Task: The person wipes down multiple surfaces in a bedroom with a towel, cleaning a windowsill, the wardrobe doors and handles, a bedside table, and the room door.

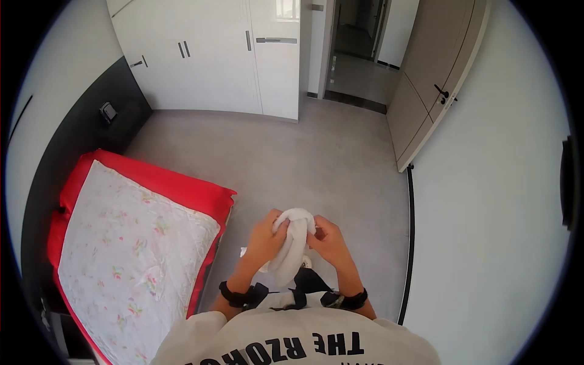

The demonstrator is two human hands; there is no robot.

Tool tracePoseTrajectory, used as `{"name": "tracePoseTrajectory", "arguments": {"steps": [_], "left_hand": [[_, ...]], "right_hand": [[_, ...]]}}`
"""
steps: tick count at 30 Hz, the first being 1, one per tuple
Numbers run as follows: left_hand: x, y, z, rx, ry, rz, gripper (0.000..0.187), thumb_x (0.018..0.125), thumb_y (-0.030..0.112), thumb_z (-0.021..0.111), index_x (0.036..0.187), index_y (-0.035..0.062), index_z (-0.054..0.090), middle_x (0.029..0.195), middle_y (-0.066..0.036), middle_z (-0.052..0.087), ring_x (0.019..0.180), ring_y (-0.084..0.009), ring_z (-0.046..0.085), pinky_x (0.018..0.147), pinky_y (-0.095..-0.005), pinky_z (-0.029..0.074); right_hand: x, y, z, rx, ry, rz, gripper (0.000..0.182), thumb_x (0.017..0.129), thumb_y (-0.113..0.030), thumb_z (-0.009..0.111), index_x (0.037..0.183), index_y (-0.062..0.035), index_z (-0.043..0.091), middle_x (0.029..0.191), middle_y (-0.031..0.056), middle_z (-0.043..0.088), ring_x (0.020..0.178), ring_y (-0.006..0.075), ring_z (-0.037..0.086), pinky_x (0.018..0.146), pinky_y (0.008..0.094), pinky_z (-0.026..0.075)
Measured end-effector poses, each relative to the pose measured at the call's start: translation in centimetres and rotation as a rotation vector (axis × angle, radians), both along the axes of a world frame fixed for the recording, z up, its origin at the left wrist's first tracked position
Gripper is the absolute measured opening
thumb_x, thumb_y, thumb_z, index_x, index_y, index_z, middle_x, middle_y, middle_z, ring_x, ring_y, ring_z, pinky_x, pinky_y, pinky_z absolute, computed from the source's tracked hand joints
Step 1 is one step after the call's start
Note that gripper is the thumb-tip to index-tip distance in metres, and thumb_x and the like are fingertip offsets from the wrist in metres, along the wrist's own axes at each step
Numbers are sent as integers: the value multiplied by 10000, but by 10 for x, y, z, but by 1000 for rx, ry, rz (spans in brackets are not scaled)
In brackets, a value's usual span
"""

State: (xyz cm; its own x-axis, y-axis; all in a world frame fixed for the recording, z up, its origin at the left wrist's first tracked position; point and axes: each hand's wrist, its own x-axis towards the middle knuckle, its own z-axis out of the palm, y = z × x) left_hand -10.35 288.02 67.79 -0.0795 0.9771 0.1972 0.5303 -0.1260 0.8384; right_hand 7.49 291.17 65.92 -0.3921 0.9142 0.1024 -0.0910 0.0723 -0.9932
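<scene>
A thick, soft white cloth [296,237] is bunched into a loop in front of my chest, its lower end hanging down toward my shirt. On its left side, my left hand [266,237] is closed with the thumb pressed into the fold. My right hand [325,236] pinches the loop's right edge between thumb and fingers. Black straps circle both wrists. Below the cloth, a small white object [306,261] partly shows, mostly hidden behind it.
To the left stands a bed with a red sheet [164,179] and a floral white cover [134,243]. White cabinets [213,73] line the far wall. At the right, a beige door [426,79] stands ajar beside a doorway, and a pale wall [486,201] runs alongside. Grey floor [292,158] lies ahead.
</scene>
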Motion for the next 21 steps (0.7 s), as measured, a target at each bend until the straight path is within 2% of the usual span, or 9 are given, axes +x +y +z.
{"name": "tracePoseTrajectory", "arguments": {"steps": [1, 4, 5, 8, 11, 13, 15, 19, 21], "left_hand": [[-5, 24, 3, -1, -23, -27, 176, 850, 128, 578, 988, 30, 532, 794, -151, 625, 692, -204, 620, 623, -316, 463], [-16, 86, 21, -36, -95, -60, 293, 790, 220, 649, 1008, 68, 525, 824, -173, 628, 750, -313, 623, 655, -368, 482], [-19, 104, 19, -1, -26, -51, 383, 757, 238, 686, 1052, 81, 500, 829, -168, 619, 748, -324, 620, 665, -367, 483], [-29, 159, 15, -58, 12, 181, 404, 731, 72, 678, 1059, 48, 443, 811, -151, 595, 719, -270, 610, 644, -336, 470], [-63, 218, -11, 86, 77, 280, 441, 686, -8, 647, 1069, 51, 435, 884, -144, 561, 782, -310, 579, 653, -351, 463], [-83, 255, -24, 197, 187, 244, 437, 663, -30, 622, 1056, 57, 450, 937, -151, 559, 843, -351, 565, 691, -392, 465], [-100, 294, -29, 264, 225, 194, 418, 628, -72, 585, 1011, 51, 469, 989, -151, 544, 902, -379, 533, 727, -414, 457], [-138, 365, -41, 316, 185, 78, 351, 631, -80, 609, 953, 27, 517, 985, -124, 555, 889, -327, 544, 692, -366, 462], [-160, 413, -47, 378, 68, 32, 308, 636, -77, 606, 925, 15, 549, 970, -120, 576, 886, -310, 559, 707, -354, 465]], "right_hand": [[2, 26, 11, 4, -13, -14, 124, 844, -69, 608, 956, -24, 583, 719, -17, 547, 595, 39, 467, 542, 200, 408], [7, 108, 41, 37, -110, -51, 87, 839, -56, 600, 915, -23, 576, 720, -22, 547, 614, 38, 488, 521, 199, 395], [7, 136, 43, 59, -157, -62, 82, 829, -60, 607, 893, -20, 573, 696, -24, 542, 606, 36, 484, 516, 207, 389], [-14, 196, 52, 150, -279, -75, 85, 805, -55, 617, 856, -20, 559, 672, -3, 546, 594, 53, 493, 524, 223, 399], [-34, 247, 50, 253, -355, 40, 97, 787, -50, 622, 839, -25, 543, 670, 32, 556, 581, 85, 504, 532, 237, 410], [-46, 276, 44, 294, -388, 123, 112, 776, -52, 626, 832, -27, 532, 675, 57, 564, 570, 113, 514, 532, 252, 418], [-56, 312, 35, 304, -450, 95, 114, 780, -52, 632, 843, -27, 539, 671, 53, 562, 565, 111, 512, 528, 247, 416], [-88, 378, 38, 299, -458, -16, 111, 770, -49, 662, 830, -30, 569, 637, 24, 538, 536, 69, 471, 498, 217, 384], [-108, 424, 42, 334, -490, -83, 119, 782, -52, 663, 828, -24, 557, 648, 47, 545, 530, 97, 480, 495, 228, 393]]}}
